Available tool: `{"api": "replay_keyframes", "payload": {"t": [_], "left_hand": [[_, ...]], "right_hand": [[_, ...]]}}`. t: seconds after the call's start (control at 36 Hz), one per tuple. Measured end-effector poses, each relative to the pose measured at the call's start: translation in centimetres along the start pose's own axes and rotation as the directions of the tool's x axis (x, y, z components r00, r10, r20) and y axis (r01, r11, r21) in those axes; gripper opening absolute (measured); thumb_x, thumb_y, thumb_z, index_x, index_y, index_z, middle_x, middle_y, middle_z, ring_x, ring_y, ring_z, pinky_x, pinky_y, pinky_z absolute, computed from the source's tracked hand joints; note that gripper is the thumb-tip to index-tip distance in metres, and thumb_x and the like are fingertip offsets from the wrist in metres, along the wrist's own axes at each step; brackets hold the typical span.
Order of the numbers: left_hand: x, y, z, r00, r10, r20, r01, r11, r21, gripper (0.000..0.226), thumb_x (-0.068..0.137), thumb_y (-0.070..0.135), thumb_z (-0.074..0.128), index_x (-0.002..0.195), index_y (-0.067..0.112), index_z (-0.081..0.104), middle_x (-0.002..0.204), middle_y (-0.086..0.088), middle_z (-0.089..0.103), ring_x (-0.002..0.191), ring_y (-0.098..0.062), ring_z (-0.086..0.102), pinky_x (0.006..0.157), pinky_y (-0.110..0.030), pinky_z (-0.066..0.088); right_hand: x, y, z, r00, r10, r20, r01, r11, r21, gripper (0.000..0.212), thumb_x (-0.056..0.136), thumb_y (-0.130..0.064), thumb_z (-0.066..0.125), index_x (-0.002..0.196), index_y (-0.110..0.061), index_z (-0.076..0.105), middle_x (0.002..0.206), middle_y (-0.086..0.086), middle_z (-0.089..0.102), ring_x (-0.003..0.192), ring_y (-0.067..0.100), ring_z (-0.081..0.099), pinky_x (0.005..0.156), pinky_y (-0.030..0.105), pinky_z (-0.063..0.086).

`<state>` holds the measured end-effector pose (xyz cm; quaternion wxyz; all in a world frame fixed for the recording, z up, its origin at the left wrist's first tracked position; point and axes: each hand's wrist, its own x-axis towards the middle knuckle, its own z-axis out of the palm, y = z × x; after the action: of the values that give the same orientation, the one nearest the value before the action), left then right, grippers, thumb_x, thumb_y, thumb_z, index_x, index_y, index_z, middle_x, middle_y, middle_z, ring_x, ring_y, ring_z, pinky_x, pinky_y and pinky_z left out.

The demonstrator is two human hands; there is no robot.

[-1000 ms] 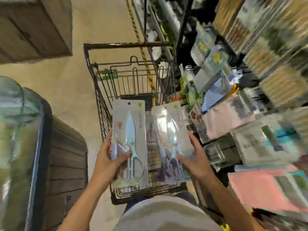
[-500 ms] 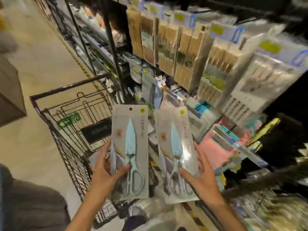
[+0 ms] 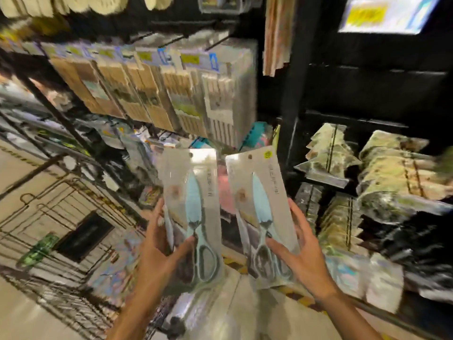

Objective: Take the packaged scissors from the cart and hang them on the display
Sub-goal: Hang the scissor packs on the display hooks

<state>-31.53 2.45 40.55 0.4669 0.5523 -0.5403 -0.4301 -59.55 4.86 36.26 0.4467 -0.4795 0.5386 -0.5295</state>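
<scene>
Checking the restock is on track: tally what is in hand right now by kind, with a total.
Packaged scissors: 2, the left pack and the right pack
Hands holding them: 2, the left hand and the right hand, one pack each
Total: 4

Premises: a retail shop aisle, self-service type. Evidence: dark display racking (image 3: 291, 99) carrying rows of identical packaged goods on pegs (image 3: 157, 94), each row with yellow and blue labels, further wrapped stock stacked on a shelf (image 3: 392, 173) to the right, and a printed sign (image 3: 382, 13) with a yellow panel at the top. A wire shopping cart (image 3: 61, 229) stands on the pale floor (image 3: 14, 315) at lower left, just beside the racking.
</scene>
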Motion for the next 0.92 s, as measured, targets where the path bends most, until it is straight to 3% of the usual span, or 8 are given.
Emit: {"api": "replay_keyframes", "payload": {"t": [0.08, 0.17, 0.28, 0.42, 0.53, 0.64, 0.72, 0.92], "left_hand": [[-0.5, 0.5, 2.2, 0.997, 0.028, 0.066, -0.029, 0.999, 0.017, 0.099, 0.077, 0.012, 0.082, 0.149, 0.054, 0.03, 0.154, 0.004, 0.046, 0.141, -0.019, 0.046, 0.113, -0.051, 0.043], [-1.1, 1.0, 4.1, 0.988, 0.052, 0.142, -0.051, 0.999, -0.012, 0.097, 0.077, 0.01, 0.082, 0.148, 0.053, 0.032, 0.145, 0.0, 0.055, 0.131, -0.019, 0.056, 0.107, -0.041, 0.049], [-2.1, 2.3, 6.4, 0.958, 0.195, 0.209, -0.199, 0.98, 0.001, 0.097, 0.073, 0.016, 0.089, 0.147, 0.048, 0.034, 0.136, 0.052, 0.039, 0.128, 0.022, 0.04, 0.104, -0.006, 0.037], [-3.4, 3.8, 9.0, 0.92, 0.203, 0.334, -0.182, 0.979, -0.094, 0.099, 0.074, 0.025, 0.088, 0.149, 0.056, 0.031, 0.155, 0.034, 0.032, 0.148, -0.002, 0.029, 0.121, -0.05, 0.029], [-5.0, 5.6, 11.4, 0.878, 0.242, 0.412, -0.19, 0.968, -0.163, 0.096, 0.076, 0.021, 0.084, 0.145, 0.061, 0.031, 0.15, 0.039, 0.035, 0.144, 0.001, 0.035, 0.12, -0.047, 0.031], [-6.7, 7.9, 13.8, 0.839, 0.317, 0.442, -0.25, 0.946, -0.205, 0.097, 0.074, 0.017, 0.082, 0.148, 0.052, 0.032, 0.146, 0.041, 0.039, 0.137, 0.014, 0.037, 0.118, -0.036, 0.031], [-8.0, 9.4, 15.2, 0.82, 0.348, 0.456, -0.267, 0.935, -0.233, 0.096, 0.076, 0.015, 0.082, 0.15, 0.05, 0.032, 0.146, 0.041, 0.039, 0.134, 0.016, 0.039, 0.114, -0.032, 0.034], [-10.3, 11.7, 17.8, 0.794, 0.385, 0.471, -0.297, 0.921, -0.252, 0.095, 0.076, 0.024, 0.082, 0.146, 0.061, 0.029, 0.148, 0.006, 0.052, 0.136, -0.011, 0.05, 0.113, -0.048, 0.042]], "right_hand": [[-2.8, -1.0, -2.4, 0.996, -0.005, -0.09, 0.005, 1.0, -0.001, 0.085, 0.085, -0.006, 0.076, 0.148, -0.042, 0.032, 0.129, -0.05, 0.047, 0.122, -0.018, 0.05, 0.086, 0.004, 0.047], [-5.6, -1.7, -4.3, 0.982, -0.017, -0.186, 0.009, 0.999, -0.043, 0.087, 0.084, -0.007, 0.078, 0.15, -0.041, 0.031, 0.134, -0.046, 0.047, 0.125, -0.015, 0.049, 0.089, 0.006, 0.048], [-9.5, -2.6, -6.1, 0.946, -0.047, -0.321, 0.01, 0.993, -0.114, 0.09, 0.084, -0.01, 0.08, 0.153, -0.04, 0.031, 0.15, -0.029, 0.044, 0.134, -0.007, 0.046, 0.099, 0.01, 0.047], [-14.3, -4.9, -8.1, 0.888, -0.071, -0.454, -0.001, 0.988, -0.157, 0.088, 0.083, -0.011, 0.08, 0.151, -0.042, 0.033, 0.137, -0.042, 0.048, 0.126, -0.016, 0.048, 0.089, 0.002, 0.045], [-18.1, -6.8, -9.8, 0.838, -0.087, -0.539, -0.008, 0.985, -0.171, 0.088, 0.084, -0.013, 0.081, 0.15, -0.047, 0.034, 0.139, -0.039, 0.048, 0.121, -0.018, 0.05, 0.083, -0.001, 0.044], [-21.0, -8.4, -11.8, 0.788, -0.129, -0.602, -0.004, 0.977, -0.214, 0.087, 0.083, -0.018, 0.081, 0.147, -0.054, 0.033, 0.129, -0.048, 0.048, 0.117, -0.019, 0.051, 0.079, 0.0, 0.046], [-22.6, -9.2, -13.5, 0.763, -0.161, -0.626, 0.014, 0.972, -0.233, 0.088, 0.083, -0.021, 0.082, 0.148, -0.054, 0.033, 0.135, -0.042, 0.048, 0.12, -0.014, 0.053, 0.082, 0.004, 0.049], [-23.2, -10.4, -18.0, 0.752, -0.23, -0.617, 0.109, 0.968, -0.228, 0.089, 0.082, -0.016, 0.081, 0.149, -0.05, 0.033, 0.138, -0.038, 0.049, 0.124, -0.009, 0.054, 0.087, 0.007, 0.05]]}}
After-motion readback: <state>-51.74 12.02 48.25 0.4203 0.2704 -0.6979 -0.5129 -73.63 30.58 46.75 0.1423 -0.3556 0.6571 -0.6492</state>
